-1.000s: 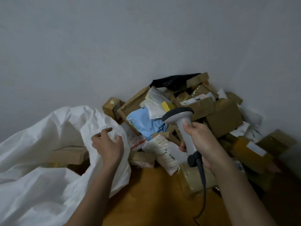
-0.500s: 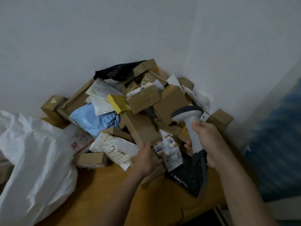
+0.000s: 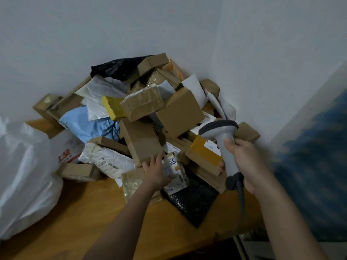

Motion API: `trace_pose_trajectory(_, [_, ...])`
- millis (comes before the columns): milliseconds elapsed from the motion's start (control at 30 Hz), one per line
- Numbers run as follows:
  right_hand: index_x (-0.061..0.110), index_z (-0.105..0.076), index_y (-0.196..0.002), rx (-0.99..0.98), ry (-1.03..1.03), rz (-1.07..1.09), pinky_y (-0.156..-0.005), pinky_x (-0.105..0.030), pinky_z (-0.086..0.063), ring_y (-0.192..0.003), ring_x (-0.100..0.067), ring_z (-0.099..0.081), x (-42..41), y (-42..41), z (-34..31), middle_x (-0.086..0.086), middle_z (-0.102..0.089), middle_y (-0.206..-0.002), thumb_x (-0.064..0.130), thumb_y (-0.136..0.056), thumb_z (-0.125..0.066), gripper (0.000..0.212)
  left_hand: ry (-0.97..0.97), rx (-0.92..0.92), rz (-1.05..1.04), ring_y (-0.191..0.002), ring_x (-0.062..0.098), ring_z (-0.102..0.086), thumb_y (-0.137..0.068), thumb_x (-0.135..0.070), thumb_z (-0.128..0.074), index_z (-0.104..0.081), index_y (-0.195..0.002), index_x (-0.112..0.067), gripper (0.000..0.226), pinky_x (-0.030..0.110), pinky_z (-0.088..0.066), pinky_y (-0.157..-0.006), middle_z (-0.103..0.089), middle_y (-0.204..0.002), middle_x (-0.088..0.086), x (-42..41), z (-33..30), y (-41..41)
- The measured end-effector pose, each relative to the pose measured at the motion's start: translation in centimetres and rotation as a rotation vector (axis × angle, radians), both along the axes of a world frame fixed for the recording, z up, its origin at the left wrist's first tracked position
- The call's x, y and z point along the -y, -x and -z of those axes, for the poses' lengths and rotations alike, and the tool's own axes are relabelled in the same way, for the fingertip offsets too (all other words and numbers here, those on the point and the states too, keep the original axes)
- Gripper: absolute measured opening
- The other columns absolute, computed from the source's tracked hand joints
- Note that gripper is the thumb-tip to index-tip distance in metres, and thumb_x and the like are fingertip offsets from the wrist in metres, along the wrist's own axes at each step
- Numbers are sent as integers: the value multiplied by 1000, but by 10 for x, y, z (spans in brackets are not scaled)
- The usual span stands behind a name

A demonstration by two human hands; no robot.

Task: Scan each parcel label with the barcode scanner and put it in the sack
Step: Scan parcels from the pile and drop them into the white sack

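Parcels (image 3: 142, 109) lie heaped in the wall corner on the wooden tabletop (image 3: 90, 212). Left hand (image 3: 156, 170) reaches into the front of the heap, fingers curled on a small white labelled packet (image 3: 174, 171) resting beside a black bubble mailer (image 3: 193, 201). Right hand (image 3: 247, 162) grips the grey barcode scanner (image 3: 222, 139) by its handle, head up, over an orange-taped box (image 3: 203, 154). White sack (image 3: 24, 177) sits at the left edge, well apart from both hands.

Two bare forearms entering from bottom edge, no sleeves visible, left hand (image 3: 155, 170) bare, right hand (image 3: 246, 162) bare, ungloved
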State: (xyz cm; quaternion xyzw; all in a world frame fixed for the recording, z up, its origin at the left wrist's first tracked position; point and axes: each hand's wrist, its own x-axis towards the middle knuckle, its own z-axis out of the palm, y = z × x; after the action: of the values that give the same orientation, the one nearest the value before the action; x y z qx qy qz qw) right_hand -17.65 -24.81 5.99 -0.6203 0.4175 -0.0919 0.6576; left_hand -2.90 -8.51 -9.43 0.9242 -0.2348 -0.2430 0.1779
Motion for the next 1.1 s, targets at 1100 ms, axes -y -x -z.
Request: trace_pose_trajectory(1100, [4, -67, -90, 271, -221, -154, -49, -25, -52, -55, -10, -63, -97, -97, -33, -2, -72, -65, 20, -82, -76, 20, 1153, -799, -494, -108, 32, -67, -64, -19, -88, -40, -141, -21, 90, 49, -56, -87, -68, -123, 9, -95, -131, -25])
